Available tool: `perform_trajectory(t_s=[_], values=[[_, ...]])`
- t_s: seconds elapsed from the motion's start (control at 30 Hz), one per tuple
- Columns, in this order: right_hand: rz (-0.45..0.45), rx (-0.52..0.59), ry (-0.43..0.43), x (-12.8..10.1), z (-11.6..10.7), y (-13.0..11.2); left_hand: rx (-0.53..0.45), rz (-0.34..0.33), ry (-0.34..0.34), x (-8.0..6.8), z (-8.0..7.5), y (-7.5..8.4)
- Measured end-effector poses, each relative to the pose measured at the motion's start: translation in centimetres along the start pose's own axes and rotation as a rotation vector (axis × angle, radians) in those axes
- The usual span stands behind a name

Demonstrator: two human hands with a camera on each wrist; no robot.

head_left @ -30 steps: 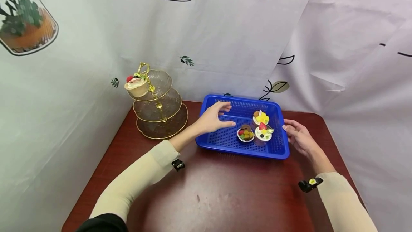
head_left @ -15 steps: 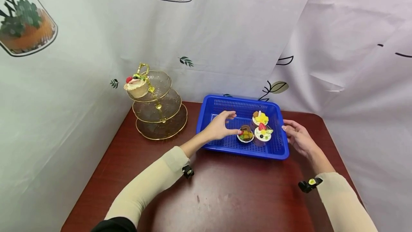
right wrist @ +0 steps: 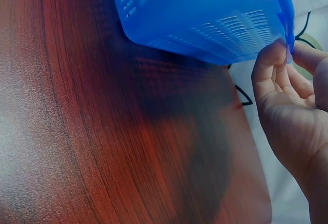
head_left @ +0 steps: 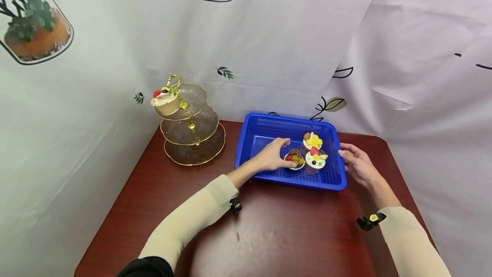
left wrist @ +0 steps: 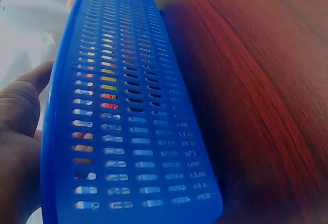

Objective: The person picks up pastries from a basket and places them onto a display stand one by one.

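Note:
My left hand (head_left: 270,155) reaches into a blue plastic basket (head_left: 246,136), thumb and fingers spread around a small chocolate fruit tart (head_left: 295,160). The thumb overlaps the tart's near edge; the fingers are at its far left side. Beside it stand a cream cupcake topped with strawberry (head_left: 315,160) and another with yellow fruit (head_left: 312,141). My right hand (head_left: 357,161) pinches the basket's right rim between thumb and fingers, as the right wrist view also shows. In the left wrist view the slotted basket wall (left wrist: 118,131) hides most of the left fingers and the cakes.
A three-tier glass stand (head_left: 194,140) with gold rims is at the back left, a cream-topped tart (head_left: 166,102) on its top tier. The basket sits near the back of the dark red wooden table (head_left: 269,225), with a patterned cloth (head_left: 269,46) behind.
My left hand has moved right and toward me inside the basket, from its left part to around the chocolate tart. My right hand has stayed at the rim.

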State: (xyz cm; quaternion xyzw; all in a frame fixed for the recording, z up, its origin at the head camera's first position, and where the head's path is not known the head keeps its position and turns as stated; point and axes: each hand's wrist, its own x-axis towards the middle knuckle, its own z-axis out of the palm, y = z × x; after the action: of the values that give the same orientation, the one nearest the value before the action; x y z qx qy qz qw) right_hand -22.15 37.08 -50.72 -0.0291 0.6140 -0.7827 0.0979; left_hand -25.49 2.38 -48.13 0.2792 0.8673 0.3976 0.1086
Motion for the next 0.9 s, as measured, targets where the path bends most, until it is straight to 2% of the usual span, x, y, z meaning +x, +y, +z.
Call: perform_trajectory(t_s=[0.13,0.37,0.63,0.9], values=[[-0.006,-0.002,0.003,0.0,0.0,0.0,0.04,-0.007,-0.027,0.5,0.3,0.2],[-0.004,-0.009,0.011,-0.1,0.1,0.0,0.039,-0.024,-0.072,1.1,1.0,0.5],[0.006,-0.004,0.011,0.0,0.0,0.1,0.09,-0.069,-0.059,1.5,2.2,0.1],[0.008,-0.012,0.016,-0.1,0.0,0.1,0.149,-0.097,-0.083,1.7,2.9,-0.1]])
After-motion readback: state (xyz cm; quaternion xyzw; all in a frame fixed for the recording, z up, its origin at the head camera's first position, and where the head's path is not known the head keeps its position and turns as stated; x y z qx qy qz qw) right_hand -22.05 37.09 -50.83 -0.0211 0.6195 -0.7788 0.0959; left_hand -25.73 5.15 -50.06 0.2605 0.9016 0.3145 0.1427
